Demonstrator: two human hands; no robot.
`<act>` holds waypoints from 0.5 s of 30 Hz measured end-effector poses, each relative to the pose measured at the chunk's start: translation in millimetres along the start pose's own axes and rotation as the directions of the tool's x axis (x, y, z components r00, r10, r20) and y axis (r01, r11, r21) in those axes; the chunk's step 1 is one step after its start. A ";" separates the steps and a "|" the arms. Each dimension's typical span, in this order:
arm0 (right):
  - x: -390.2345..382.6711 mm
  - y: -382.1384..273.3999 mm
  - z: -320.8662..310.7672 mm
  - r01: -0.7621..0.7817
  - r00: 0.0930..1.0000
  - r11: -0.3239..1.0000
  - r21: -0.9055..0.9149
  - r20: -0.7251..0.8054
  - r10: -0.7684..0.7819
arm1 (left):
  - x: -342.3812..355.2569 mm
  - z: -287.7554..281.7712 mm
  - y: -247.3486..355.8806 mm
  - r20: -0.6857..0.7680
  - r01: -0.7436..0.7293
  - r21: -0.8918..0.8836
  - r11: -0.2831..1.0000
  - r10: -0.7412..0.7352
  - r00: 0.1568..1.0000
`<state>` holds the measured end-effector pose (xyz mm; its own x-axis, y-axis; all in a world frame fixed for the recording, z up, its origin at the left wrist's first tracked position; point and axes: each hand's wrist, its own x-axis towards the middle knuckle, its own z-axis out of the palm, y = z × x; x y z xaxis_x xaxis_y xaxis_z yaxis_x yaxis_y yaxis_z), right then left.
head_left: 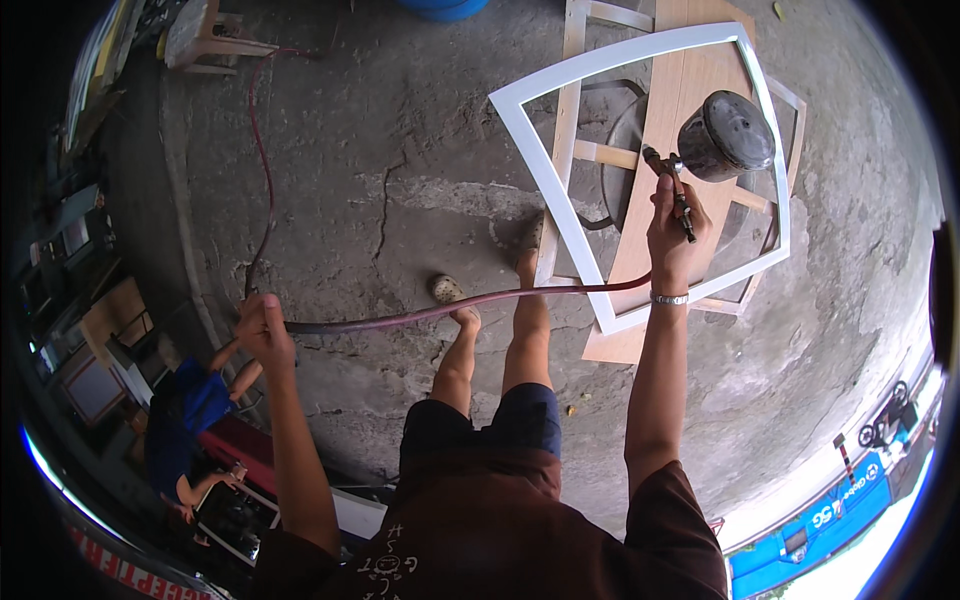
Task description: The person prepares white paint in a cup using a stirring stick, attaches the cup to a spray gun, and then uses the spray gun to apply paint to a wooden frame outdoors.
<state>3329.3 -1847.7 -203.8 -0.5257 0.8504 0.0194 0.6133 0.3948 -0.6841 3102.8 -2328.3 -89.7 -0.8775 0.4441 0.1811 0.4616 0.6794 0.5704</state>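
My right hand [672, 232] grips a spray gun [668, 168] with a dark metal cup [726, 136] on top. A faint mist shows at its nozzle, over a white four-sided frame [540, 160] with slightly curved edges. That frame lies on a light wooden board [668, 70] and wooden frames [570, 152], some rounded dark parts beneath. My left hand [266, 332] is closed on a red-brown hose [420, 312], held out at the left. The hose runs across to the gun side and trails away over the ground.
Cracked concrete ground [340, 140] surrounds my sandalled feet. A plastic stool [200, 40] and blue tub [440, 6] stand at the top. Another person in blue [185, 420] bends at lower left among stacked panels [100, 360]. A two-wheeler [890, 415] and blue sign [820, 520] are at lower right.
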 end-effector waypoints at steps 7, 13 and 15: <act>-1.7 3.0 -3.5 -0.096 0.993 0.992 0.087 -0.067 0.102 | -0.6 1.4 0.8 0.026 -0.001 0.007 1.000 0.001 1.000; -42.1 -14.0 7.8 -0.065 0.989 0.976 0.208 0.145 0.035 | -0.8 -8.0 -5.2 0.012 0.051 0.005 0.999 -0.051 0.999; -55.7 -20.4 8.6 -0.087 0.973 0.962 0.260 0.229 0.026 | 4.9 -8.9 -2.4 0.020 0.045 0.002 0.999 -0.045 0.999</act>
<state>3341.0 -1906.0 -197.2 -0.6309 0.7579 -0.1659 0.4819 0.2153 -0.8493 3096.2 -2332.9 -83.1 -0.8945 0.4250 0.1390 0.4221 0.6999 0.5762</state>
